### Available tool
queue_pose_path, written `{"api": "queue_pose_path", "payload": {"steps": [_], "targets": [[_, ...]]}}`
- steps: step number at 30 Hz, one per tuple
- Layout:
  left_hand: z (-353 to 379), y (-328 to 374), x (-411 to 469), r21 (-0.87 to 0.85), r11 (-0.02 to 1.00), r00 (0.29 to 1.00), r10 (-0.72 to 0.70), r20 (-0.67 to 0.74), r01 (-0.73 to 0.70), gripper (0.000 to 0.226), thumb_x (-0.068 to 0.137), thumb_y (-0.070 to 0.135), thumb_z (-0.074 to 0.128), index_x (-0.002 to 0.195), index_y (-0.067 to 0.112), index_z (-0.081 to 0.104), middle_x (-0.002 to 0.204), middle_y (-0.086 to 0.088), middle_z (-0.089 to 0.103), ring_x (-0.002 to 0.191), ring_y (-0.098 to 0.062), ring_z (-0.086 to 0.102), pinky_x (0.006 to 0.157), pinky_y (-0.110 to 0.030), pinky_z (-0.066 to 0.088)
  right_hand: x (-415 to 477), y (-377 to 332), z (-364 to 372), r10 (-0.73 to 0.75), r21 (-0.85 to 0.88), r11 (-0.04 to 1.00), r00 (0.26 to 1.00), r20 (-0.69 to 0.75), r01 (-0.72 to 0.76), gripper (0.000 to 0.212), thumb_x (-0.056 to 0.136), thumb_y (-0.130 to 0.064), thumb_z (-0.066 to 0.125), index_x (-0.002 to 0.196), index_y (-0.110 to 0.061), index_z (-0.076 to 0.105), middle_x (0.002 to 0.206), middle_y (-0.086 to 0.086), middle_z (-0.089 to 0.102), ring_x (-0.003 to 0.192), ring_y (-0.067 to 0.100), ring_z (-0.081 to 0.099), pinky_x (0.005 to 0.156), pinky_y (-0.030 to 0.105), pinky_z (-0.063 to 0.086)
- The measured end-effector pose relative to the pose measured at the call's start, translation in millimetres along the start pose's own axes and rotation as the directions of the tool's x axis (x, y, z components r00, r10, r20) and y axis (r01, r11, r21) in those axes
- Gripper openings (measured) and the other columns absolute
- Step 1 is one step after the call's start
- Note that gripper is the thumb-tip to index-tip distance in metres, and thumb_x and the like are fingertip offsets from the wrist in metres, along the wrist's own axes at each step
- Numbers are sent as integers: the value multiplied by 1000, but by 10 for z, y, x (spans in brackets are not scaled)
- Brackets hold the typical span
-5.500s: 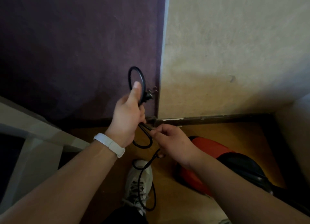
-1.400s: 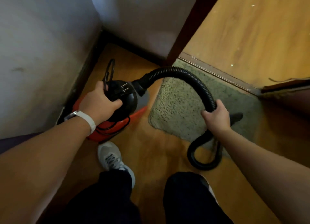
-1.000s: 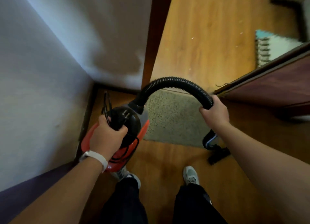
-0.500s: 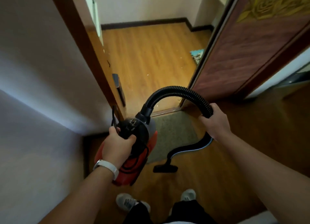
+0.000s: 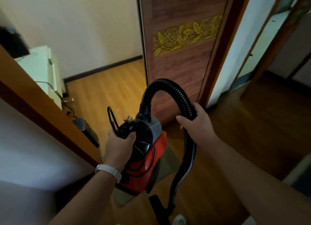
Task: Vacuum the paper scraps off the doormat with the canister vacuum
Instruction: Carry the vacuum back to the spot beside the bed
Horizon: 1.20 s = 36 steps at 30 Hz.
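Observation:
I carry a red and black canister vacuum (image 5: 148,159) off the floor. My left hand (image 5: 118,145) grips its top handle together with the looped black power cord and plug (image 5: 112,119). My right hand (image 5: 196,122) is closed around the ribbed black hose (image 5: 168,86), which arches from the canister top and hangs down to the black floor nozzle (image 5: 159,208). A piece of the greenish doormat (image 5: 168,164) shows under the canister, mostly hidden. I cannot make out paper scraps on the mat.
An open doorway lies ahead, with a brown door frame (image 5: 42,106) on the left and a carved dark wood door (image 5: 181,56) on the right. Beyond are a wooden floor (image 5: 107,90) and a white cabinet (image 5: 43,69) with cables. My shoe (image 5: 179,220) is at the bottom.
My view has tilted up from the floor toward the doorway. The canister and hose have risen in both hands, and the nozzle now dangles lower in the frame. Most of the doormat has dropped out of sight.

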<state>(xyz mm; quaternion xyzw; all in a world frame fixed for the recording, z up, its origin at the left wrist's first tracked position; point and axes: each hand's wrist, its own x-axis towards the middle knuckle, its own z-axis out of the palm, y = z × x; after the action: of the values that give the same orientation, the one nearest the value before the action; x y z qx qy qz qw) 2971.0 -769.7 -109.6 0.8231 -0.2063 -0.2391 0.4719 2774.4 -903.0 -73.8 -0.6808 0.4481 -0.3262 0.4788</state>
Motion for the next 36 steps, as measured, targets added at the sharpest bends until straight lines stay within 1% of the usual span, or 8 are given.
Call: {"api": "queue_pose_path", "payload": {"steps": [4, 9, 13, 18, 24, 30, 32, 36], "targets": [[392, 490, -99, -118, 992, 997, 60, 56, -53, 36, 83, 39, 73, 107, 18, 56, 96, -2, 67, 80, -18, 67, 58, -32, 55, -136, 100, -472, 7, 116, 993, 998, -60, 0, 27, 86, -24, 74, 103, -35, 56, 84, 7, 66, 73, 14, 66, 65, 26, 55], [798, 1122, -210, -260, 961, 971, 143, 193, -90, 34, 82, 36, 75, 104, 12, 64, 79, -6, 66, 59, -19, 64, 45, -25, 47, -262, 362, -985, 39, 193, 981, 979, -200, 0, 24, 87, -19, 74, 102, -28, 58, 81, 11, 65, 66, 13, 63, 58, 23, 52], [1146, 1552, -265, -279, 947, 927, 241, 286, -160, 23, 87, 31, 71, 88, 13, 57, 60, -9, 46, 41, -19, 41, 36, -25, 32, -334, 755, -1286, 214, 152, 973, 918, -334, -171, 27, 84, -19, 77, 94, -33, 56, 82, -2, 64, 67, 9, 61, 60, 26, 53], [1586, 1865, -138, -299, 932, 867, 315, 385, -205, 31, 85, 32, 73, 96, 10, 55, 56, -5, 45, 37, -15, 41, 35, -23, 32, -309, 1294, -1526, 456, 188, 890, 788, -413, -416, 22, 84, -7, 73, 93, -18, 56, 84, 4, 64, 69, 18, 62, 59, 31, 53], [2168, 2045, 244, -243, 937, 825, 340, 452, -252, 26, 82, 29, 73, 85, 12, 53, 60, -5, 50, 41, -14, 45, 36, -22, 33, 135, 1137, -1874, 426, 241, 903, 664, -614, -356, 17, 84, -7, 68, 93, -15, 56, 76, 6, 58, 65, 20, 57, 57, 33, 51], [2724, 2292, 781, -211, 900, 700, 431, 569, -382, 32, 79, 18, 67, 59, 20, 41, 52, -4, 43, 42, -19, 42, 46, -29, 33, 746, 803, -2211, 319, 132, 928, 561, -763, -349, 37, 85, -10, 69, 119, -13, 53, 86, 3, 58, 61, 11, 54, 42, 12, 41], [2910, 2388, 947, -183, 874, 647, 460, 609, -449, 24, 76, 19, 66, 63, 17, 46, 51, 0, 45, 39, -14, 45, 43, -26, 34, 897, 722, -2311, 285, 98, 932, 536, -794, -350, 39, 85, -11, 69, 122, -12, 53, 86, 3, 58, 60, 11, 54, 40, 11, 39], [3335, 2589, 1193, -182, 830, 547, 496, 675, -528, 19, 78, 13, 67, 81, 3, 51, 56, -2, 46, 35, -6, 45, 36, -19, 33, 1157, 615, -2476, 224, 33, 937, 528, -819, -347, 24, 86, -13, 69, 103, -20, 52, 80, 5, 58, 59, 12, 53, 42, 13, 41]]}}
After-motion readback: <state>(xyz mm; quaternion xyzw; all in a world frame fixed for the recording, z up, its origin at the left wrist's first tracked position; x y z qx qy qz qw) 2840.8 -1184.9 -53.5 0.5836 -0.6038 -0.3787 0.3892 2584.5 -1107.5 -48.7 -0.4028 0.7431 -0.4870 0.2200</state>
